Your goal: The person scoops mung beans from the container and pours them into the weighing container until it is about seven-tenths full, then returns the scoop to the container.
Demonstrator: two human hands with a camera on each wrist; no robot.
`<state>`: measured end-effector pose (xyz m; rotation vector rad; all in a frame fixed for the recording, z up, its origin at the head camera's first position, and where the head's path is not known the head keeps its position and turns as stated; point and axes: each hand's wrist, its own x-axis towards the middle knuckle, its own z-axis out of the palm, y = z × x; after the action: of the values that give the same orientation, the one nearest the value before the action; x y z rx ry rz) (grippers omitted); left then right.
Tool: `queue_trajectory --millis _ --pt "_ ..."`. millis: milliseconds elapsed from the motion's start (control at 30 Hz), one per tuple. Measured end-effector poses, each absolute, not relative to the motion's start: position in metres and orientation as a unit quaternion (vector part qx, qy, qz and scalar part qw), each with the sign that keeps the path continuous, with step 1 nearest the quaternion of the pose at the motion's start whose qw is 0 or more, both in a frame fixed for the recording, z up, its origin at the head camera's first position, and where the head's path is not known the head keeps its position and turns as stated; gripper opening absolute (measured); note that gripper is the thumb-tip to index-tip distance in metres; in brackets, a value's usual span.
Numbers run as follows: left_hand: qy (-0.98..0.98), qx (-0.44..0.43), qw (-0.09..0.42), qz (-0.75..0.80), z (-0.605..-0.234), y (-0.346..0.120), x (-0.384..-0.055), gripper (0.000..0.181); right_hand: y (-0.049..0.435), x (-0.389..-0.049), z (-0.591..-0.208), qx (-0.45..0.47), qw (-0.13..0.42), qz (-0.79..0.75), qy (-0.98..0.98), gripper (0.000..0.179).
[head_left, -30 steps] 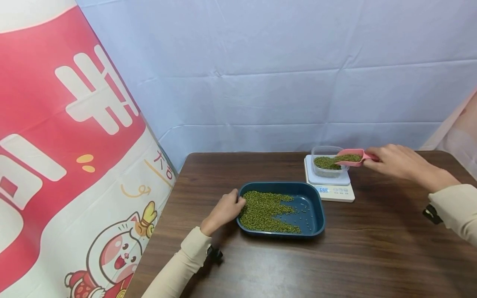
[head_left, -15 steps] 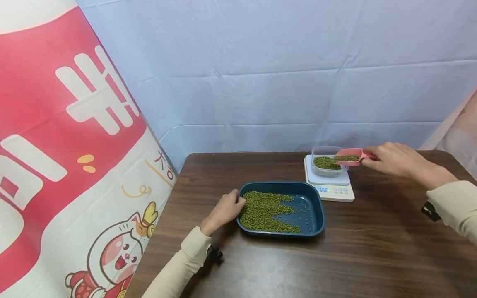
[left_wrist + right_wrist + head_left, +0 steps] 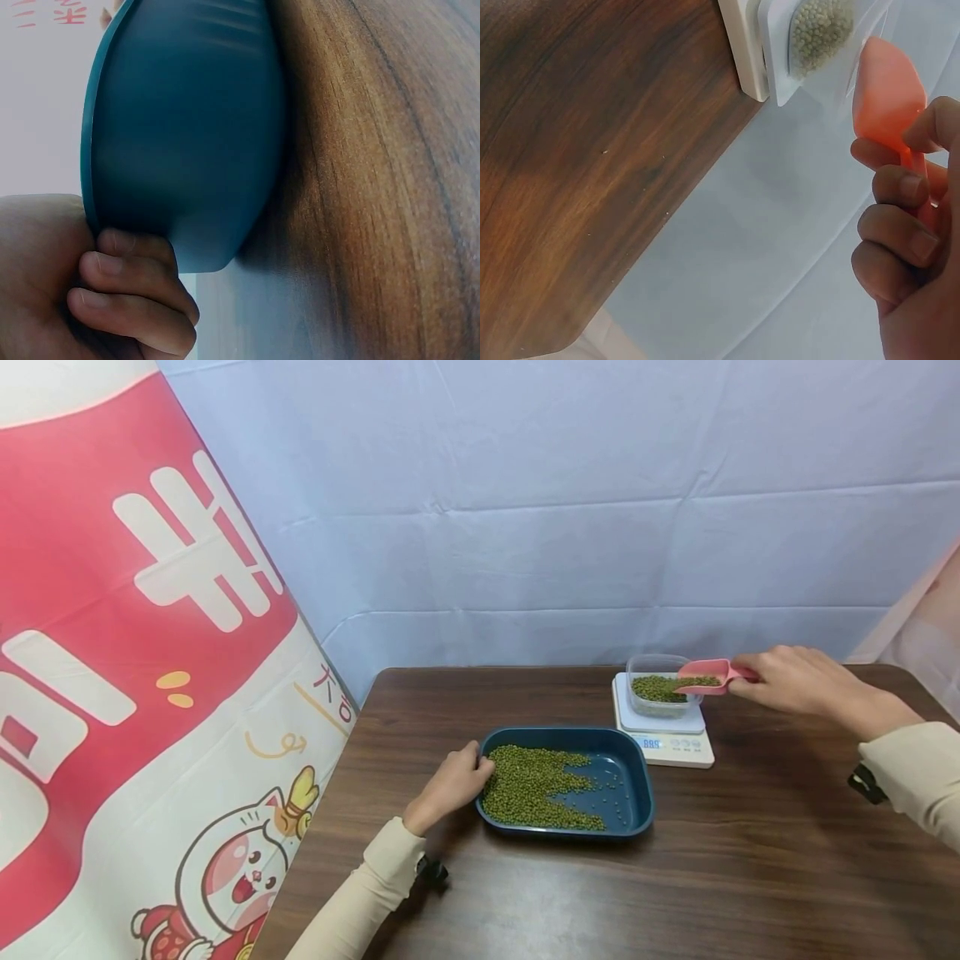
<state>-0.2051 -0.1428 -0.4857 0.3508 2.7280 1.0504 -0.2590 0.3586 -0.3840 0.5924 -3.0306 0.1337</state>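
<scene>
Scale display: lit blue on the kitchen scale (image 3: 675,748); its digits are too small to read with certainty.
Scoop interior: turned away from the right wrist view, which shows the scoop's outside; in the head view, green beans lie in it.
Container: the clear plastic container (image 3: 663,708), cut off at the top of the right wrist view; whole in the head view, standing on the scale's platform with green beans inside.
Tray interior: hidden in the left wrist view, which shows the outer wall only.
Right hand: the right hand (image 3: 797,681) is closed round the handle of the pink scoop (image 3: 712,668), fingers curled.
Left hand: the left hand (image 3: 450,783) grips the left end of the blue tray (image 3: 640,785), fingers curled against the outer wall.
Scoop: at the container's right side, its front end over the rim; whether they touch cannot be told. Mouth points left, handle right, long axis roughly along the surface's back edge.
Tray: on the wood-grain surface (image 3: 525,902), in front and left of the scale, long axis running left to right; green beans (image 3: 528,785) cover mostly its left part.
</scene>
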Motion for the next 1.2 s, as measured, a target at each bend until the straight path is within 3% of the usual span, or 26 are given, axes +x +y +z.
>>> queue_trajectory --millis 1200 --pt "0.927 0.115 0.094 0.344 -0.484 -0.143 -0.207 0.024 0.358 -0.261 -0.372 0.204 0.024 0.008 -0.979 0.02"
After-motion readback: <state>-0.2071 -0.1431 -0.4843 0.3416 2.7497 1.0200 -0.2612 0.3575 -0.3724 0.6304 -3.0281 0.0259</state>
